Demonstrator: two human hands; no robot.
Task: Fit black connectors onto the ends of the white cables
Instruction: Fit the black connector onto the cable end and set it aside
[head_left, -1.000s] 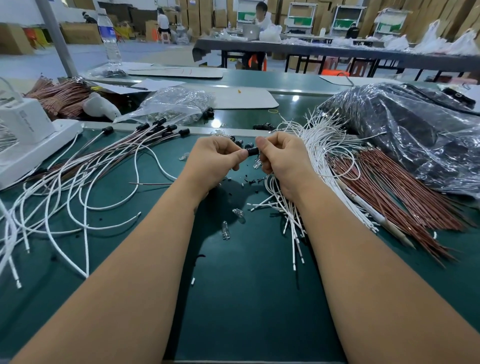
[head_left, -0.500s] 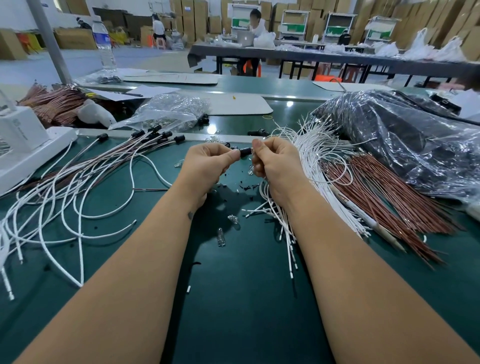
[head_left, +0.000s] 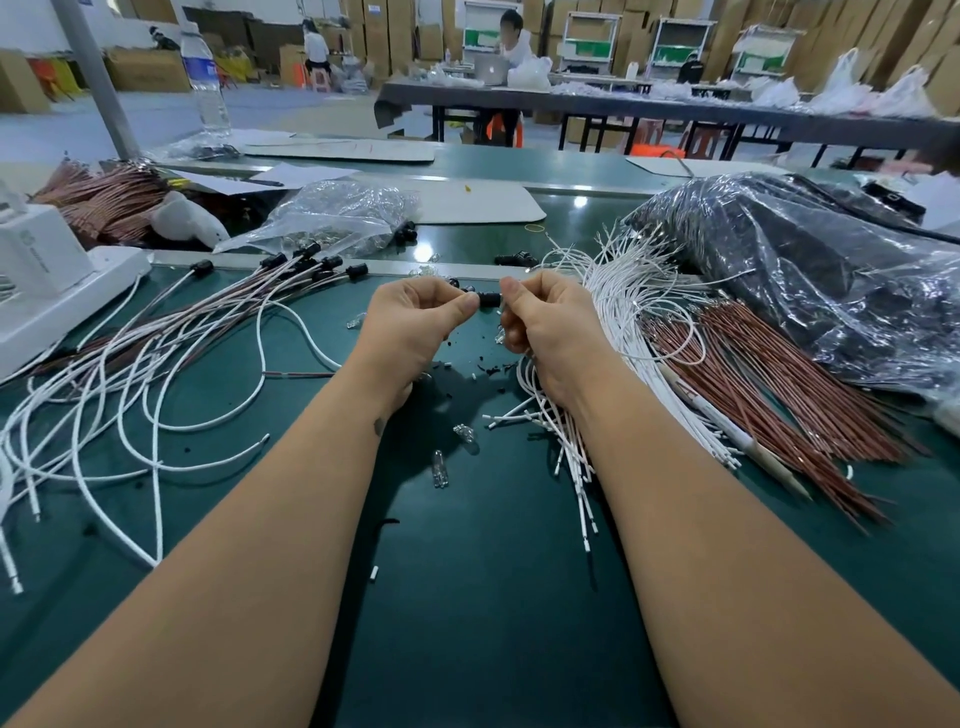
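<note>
above green bench (head_left: 467, 623), hands (head_left: 488, 317) pinching connector (head_left: 488, 300)

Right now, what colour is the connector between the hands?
Black connector, clearest in the head view.

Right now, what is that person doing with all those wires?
A person is putting black plugs on white wires. The left hand and the right hand pinch one black plug between them, held above the green table. Finished wires with plugs on lie to the left. A bunch of bare white wires waits on the right, beside brown wires.
</note>
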